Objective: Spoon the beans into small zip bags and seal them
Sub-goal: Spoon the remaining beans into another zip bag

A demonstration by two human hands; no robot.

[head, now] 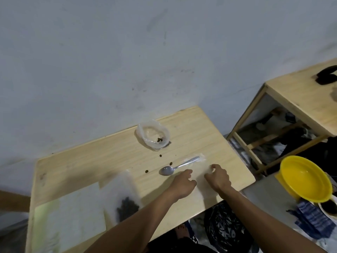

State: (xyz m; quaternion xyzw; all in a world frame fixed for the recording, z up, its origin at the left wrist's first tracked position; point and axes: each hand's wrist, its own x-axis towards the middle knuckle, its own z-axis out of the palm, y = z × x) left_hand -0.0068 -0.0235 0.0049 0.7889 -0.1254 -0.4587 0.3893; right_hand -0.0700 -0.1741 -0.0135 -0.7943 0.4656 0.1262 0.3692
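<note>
A clear, empty zip bag (199,177) lies flat near the right front of the wooden table (109,154). My left hand (183,183) and my right hand (218,177) pinch it with curled fingers. A metal spoon (176,167) lies just beyond my hands, its handle resting on the bag. A few loose dark beans (160,155) dot the table near the spoon. Farther back sits a crumpled clear plastic bag (154,136) with a few beans inside. At the front left lies a filled zip bag (125,201) holding dark beans.
White and pale green sheets (71,216) cover the table's front left corner. A second wooden table (299,99) stands at the right. A yellow bowl (306,178) and a black bag (224,229) sit off the table's right front edge.
</note>
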